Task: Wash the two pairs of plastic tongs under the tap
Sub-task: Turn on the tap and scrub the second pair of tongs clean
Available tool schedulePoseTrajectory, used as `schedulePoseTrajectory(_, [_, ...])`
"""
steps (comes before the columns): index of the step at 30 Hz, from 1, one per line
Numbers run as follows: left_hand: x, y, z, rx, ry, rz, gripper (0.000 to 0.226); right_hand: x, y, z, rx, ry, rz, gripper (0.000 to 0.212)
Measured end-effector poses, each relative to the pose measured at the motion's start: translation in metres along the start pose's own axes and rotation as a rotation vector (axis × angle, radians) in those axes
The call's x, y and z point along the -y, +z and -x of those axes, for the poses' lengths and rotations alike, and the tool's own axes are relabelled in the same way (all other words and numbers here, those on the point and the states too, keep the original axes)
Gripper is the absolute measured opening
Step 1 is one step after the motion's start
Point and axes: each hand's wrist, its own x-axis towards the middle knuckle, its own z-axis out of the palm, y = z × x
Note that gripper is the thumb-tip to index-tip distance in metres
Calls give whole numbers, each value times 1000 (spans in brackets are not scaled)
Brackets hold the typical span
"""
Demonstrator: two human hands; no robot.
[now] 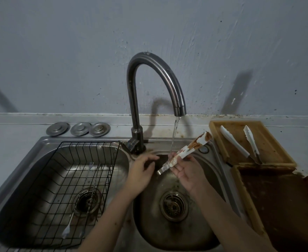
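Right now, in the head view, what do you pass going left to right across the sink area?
Wire rack with forks → left hand → dirty tongs under the water, held by the right hand → second tongs on the wooden board.

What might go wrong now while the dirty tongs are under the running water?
1. Only the right hand holds the white plastic tongs with brown stains; wet, they may slip into the round steel basin.
2. Water from the curved metal tap may splash brown residue onto the other white tongs on the wooden tray.
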Motion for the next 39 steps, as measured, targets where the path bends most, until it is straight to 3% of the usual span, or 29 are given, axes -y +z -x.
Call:
schedulePoseTrajectory(2, [7, 4, 2, 169, -173, 154, 25, 0, -2, -1, -28, -6, -68, 27])
schedulePoseTrajectory(8, [14, 20, 8, 245, -207, 424, 24, 8, -12, 1, -98, -65, -103, 29])
schedulePoseTrajectory(12, [5, 28, 3, 252, -190, 374, 7, 13, -13, 6, -92, -117, -85, 24])
schedulePoseTrajectory(15, [-5, 33, 2, 310, -158, 263, 24, 16, -13, 10, -61, -141, -41, 29])
schedulePoseTrajectory(18, [-14, 38, -1, 224, -120, 47, 48, 14, -11, 15, -47, -128, -65, 25])
schedulePoseTrajectory(20, [-18, 41, -3, 138, -114, 22, 53, 14, -9, 15, -40, -113, -101, 29])
schedulePoseTrajectory(25, [-15, 35, 0, 57, 30, 137, 29, 23, -15, 12, -40, -72, -306, 16])
schedulePoseTrajectory(30, [-11, 29, 6, 86, -34, 440, 33, 22, -14, 21, -92, -50, -496, 15])
schedulePoseTrajectory(34, [-23, 37, 9, 57, 25, 470, 34, 25, -3, 22, -133, 2, -623, 17])
schedulePoseTrajectory(39, [-39, 30, 3, -18, 56, 457, 31, 29, 9, 27, -65, 40, -636, 24])
